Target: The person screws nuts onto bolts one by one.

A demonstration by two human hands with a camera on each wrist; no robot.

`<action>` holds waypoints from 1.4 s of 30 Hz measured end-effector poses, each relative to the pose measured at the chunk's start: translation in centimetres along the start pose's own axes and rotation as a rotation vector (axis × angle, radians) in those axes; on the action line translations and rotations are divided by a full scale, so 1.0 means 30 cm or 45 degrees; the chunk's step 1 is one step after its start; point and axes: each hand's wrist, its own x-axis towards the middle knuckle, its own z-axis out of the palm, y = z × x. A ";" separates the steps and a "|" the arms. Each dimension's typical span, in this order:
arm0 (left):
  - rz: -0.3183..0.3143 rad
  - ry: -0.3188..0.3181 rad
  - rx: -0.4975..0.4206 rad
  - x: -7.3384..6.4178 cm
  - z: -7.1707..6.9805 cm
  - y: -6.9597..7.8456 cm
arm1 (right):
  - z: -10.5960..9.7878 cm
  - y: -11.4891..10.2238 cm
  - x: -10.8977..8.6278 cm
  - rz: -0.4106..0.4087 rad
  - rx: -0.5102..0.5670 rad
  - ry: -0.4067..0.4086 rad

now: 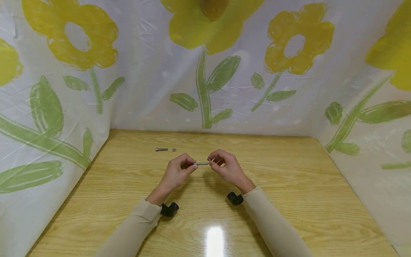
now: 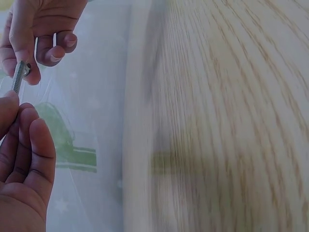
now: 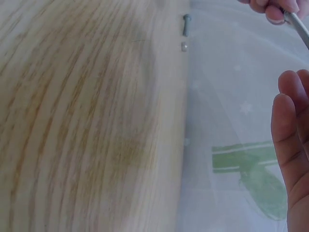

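Note:
A metal bolt (image 1: 202, 164) lies level between the two hands above the wooden table. My left hand (image 1: 174, 173) pinches it at the head end, between thumb and fingers, with the threaded shank pointing right. At the shank's tip, my right hand (image 1: 227, 167) holds a small nut (image 2: 27, 68) between thumb and index finger. In the left wrist view the nut sits right beside the thread's end, partly hidden by the fingertips. The right wrist view shows the bolt (image 3: 297, 26) leaving the left hand's fingers, while the right hand's pinch is out of frame.
A second bolt (image 1: 162, 149) and a second nut (image 1: 174, 150) lie on the table (image 1: 289, 171) beyond the left hand. Flower-printed sheets (image 1: 144, 89) stand along the back and both sides. Black wrist devices (image 1: 169, 210) sit below each wrist.

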 end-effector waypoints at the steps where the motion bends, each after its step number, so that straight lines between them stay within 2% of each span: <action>1: 0.005 -0.001 -0.003 -0.003 -0.001 0.010 | 0.000 0.001 0.000 0.003 0.003 0.000; 8: -0.007 0.012 -0.019 -0.006 -0.001 0.036 | 0.002 -0.003 0.001 0.013 0.021 0.001; 30: 0.013 0.024 -0.061 0.006 0.005 0.022 | 0.004 0.000 -0.009 0.052 0.012 -0.003; 42: -0.039 0.019 -0.123 0.012 0.001 0.020 | 0.006 0.009 -0.010 0.047 0.069 0.001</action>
